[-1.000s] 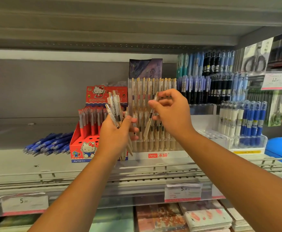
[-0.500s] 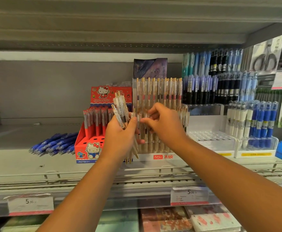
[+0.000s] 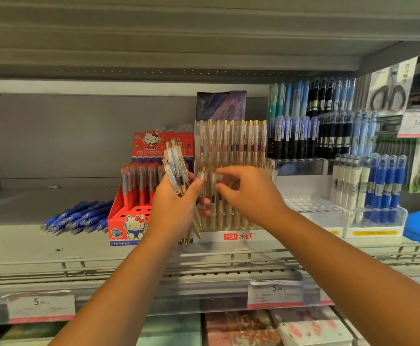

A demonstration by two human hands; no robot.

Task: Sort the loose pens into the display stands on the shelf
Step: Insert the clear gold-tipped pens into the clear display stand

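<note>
Shop shelving fills the view: a grey metal shelf (image 3: 29,248) with a wire front rail and price tags below it. Nearest, my two bare forearms reach up from the lower edge. My left hand (image 3: 176,208) is clamped around a bundle of loose clear-barrelled pens with gold clips (image 3: 176,171), their tops fanning upward and their tips showing below my palm. My right hand (image 3: 248,193) has come down and leftward since a second ago, when it held one clear pen raised before the stand; it now sits close beside the left, thumb and forefinger pinched near the top of a pen at the front rows. Whether that pen is seated in its hole or drawn from the bundle, I cannot tell, as my fingers hide it.

Just behind stands the clear acrylic tiered display stand with a white label strip (image 3: 233,236), its upper row full. Left of it, touching, is a red cartoon-cat cardboard pen box (image 3: 129,221); further left lie loose blue pens (image 3: 76,221) flat on the shelf, unsorted. To the right, a clear stand of white and blue pens (image 3: 373,186).

Judgement: one placement cycle is closing; the bundle and blue pens remain.
</note>
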